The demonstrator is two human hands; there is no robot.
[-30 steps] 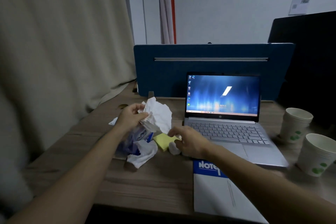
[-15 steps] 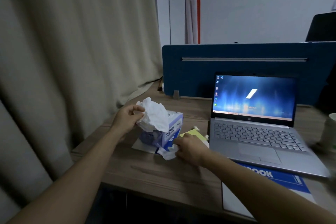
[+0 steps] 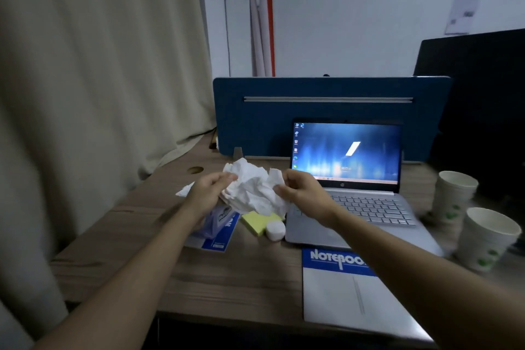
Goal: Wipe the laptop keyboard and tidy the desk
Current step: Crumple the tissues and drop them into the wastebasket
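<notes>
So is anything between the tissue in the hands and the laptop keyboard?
Nothing visible. The tissue is held in both hands just left of the keyboard, whose keys lie bare apart from the right hand over their left edge.

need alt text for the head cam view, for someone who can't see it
Both hands, left hand and right hand, hold a crumpled white tissue above a wooden desk, just left of an open laptop with a lit screen. Below lie a tissue pack, yellow sticky notes and a notebook; two paper cups stand to the right.
</notes>
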